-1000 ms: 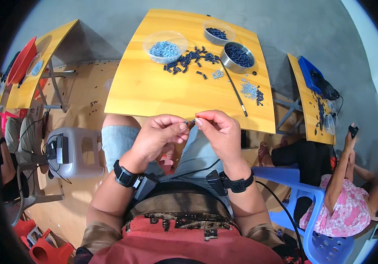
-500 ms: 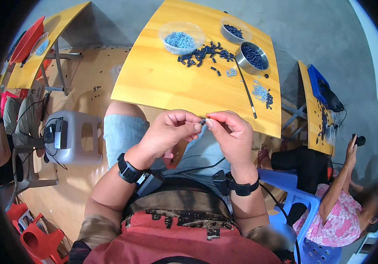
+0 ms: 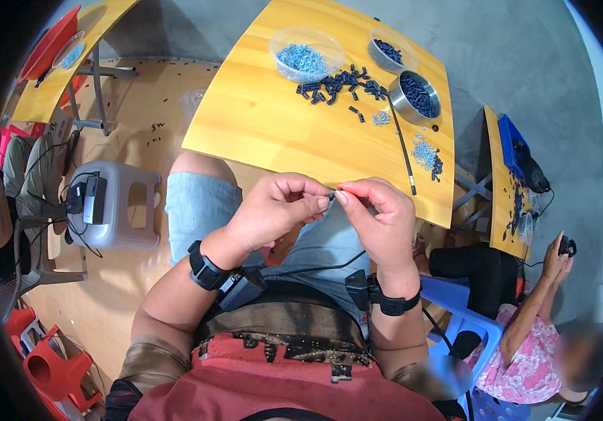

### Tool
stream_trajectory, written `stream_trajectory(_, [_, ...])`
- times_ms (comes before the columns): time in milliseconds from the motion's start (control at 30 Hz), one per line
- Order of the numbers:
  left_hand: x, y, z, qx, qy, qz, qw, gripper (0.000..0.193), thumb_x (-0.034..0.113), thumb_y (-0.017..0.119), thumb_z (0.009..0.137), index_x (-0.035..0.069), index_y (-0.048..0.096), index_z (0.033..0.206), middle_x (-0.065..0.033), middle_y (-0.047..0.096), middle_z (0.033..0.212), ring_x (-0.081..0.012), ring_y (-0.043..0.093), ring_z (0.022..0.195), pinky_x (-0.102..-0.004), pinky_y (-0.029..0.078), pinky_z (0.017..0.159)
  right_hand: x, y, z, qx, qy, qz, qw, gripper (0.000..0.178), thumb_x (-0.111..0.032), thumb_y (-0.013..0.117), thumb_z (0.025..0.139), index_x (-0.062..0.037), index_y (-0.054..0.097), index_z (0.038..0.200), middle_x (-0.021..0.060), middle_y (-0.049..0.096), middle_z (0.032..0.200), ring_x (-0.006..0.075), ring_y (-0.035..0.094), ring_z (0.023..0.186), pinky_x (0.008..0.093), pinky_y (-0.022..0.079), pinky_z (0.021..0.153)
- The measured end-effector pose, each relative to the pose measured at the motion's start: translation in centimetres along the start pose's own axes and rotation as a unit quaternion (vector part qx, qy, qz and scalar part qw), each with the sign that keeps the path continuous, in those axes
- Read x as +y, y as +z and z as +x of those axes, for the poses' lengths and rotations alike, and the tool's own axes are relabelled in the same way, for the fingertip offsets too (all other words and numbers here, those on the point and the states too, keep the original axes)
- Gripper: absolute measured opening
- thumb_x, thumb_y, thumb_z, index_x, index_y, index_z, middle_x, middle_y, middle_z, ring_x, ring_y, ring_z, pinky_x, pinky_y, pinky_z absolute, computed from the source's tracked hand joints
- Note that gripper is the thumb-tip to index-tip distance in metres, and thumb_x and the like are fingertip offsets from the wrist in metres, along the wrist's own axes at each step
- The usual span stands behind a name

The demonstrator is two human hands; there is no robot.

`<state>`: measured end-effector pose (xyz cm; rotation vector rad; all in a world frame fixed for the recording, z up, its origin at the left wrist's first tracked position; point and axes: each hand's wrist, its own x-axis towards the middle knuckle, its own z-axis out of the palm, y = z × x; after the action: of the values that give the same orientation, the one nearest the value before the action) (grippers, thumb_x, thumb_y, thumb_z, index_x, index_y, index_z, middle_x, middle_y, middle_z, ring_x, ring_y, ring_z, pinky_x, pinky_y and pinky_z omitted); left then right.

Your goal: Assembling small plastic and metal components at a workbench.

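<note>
Left grip (image 3: 286,210) and right grip (image 3: 380,214) nearly meet, both pinched, the forearms (image 3: 175,302) reaching forward.

no text, label, brand, number or sign can be read anywhere in view; nothing legible is borne by any surface.

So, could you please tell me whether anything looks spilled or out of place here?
Yes: a few small dark bits lie on the floor left of the table, perhaps dropped, well apart from the dark pieces heaped on it.
</note>
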<state>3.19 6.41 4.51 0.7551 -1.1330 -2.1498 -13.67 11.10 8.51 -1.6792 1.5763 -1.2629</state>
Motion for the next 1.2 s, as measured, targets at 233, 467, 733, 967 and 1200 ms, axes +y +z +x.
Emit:
stream_trajectory(233, [-0.1,-0.1,0.1,0.016,0.044,0.036,0.998,0.015,0.012,0.063,0.086,0.000,0.064,0.095,-0.0006,0.063,0.077,-0.0053,0.056,0.069,-0.0195,0.046,0.062,-0.7,0.2,0.5,-0.003,0.015,-0.035,0.999,0.007,-0.001,0.067,0.075,0.0027,0.065,0.081,0.0082,0.063,0.071,0.0105,0.057,0.059,0.0218,0.044,0.053])
stream_trajectory(467, [0.2,0.1,-0.1,0.040,0.047,0.048,0.997,0.012,0.010,0.062,0.085,0.000,0.064,0.091,0.0001,0.062,0.073,-0.0038,0.053,0.064,-0.0185,0.044,0.057,-0.8,0.5,0.5,0.004,0.014,-0.023,1.000,0.006,-0.001,0.067,0.075,0.0026,0.065,0.080,0.0086,0.063,0.071,0.0103,0.058,0.059,0.0214,0.044,0.053])
stream_trajectory(733, [-0.5,0.2,0.0,0.082,0.083,0.072,0.991,0.010,0.009,0.062,0.085,0.000,0.063,0.087,0.0021,0.058,0.065,-0.0012,0.047,0.054,-0.0182,0.038,0.046,-0.9,1.1,0.7,0.015,0.004,-0.037,0.999,0.005,0.000,0.067,0.076,0.0030,0.065,0.080,0.0085,0.063,0.070,0.0101,0.058,0.060,0.0214,0.044,0.053])
stream_trajectory(967, [-0.2,0.3,-0.1,0.092,0.083,0.090,0.988,0.010,0.009,0.062,0.085,0.000,0.063,0.086,0.0041,0.055,0.060,-0.0001,0.045,0.053,-0.0180,0.037,0.045,-0.6,1.5,0.7,0.013,-0.009,-0.036,0.999,0.005,0.000,0.067,0.075,0.0027,0.065,0.079,0.0089,0.062,0.069,0.0121,0.057,0.058,0.0226,0.044,0.053])
stream_trajectory(1200, [0.2,0.0,0.0,0.073,0.049,0.018,0.996,0.011,0.013,0.061,0.086,0.001,0.063,0.087,0.0012,0.060,0.070,-0.0028,0.050,0.058,-0.0189,0.041,0.050,-0.5,1.6,0.6,0.012,-0.056,-0.057,0.997,0.014,0.001,0.066,0.073,0.0013,0.064,0.086,0.0102,0.061,0.075,0.0156,0.059,0.063,0.0242,0.046,0.055])
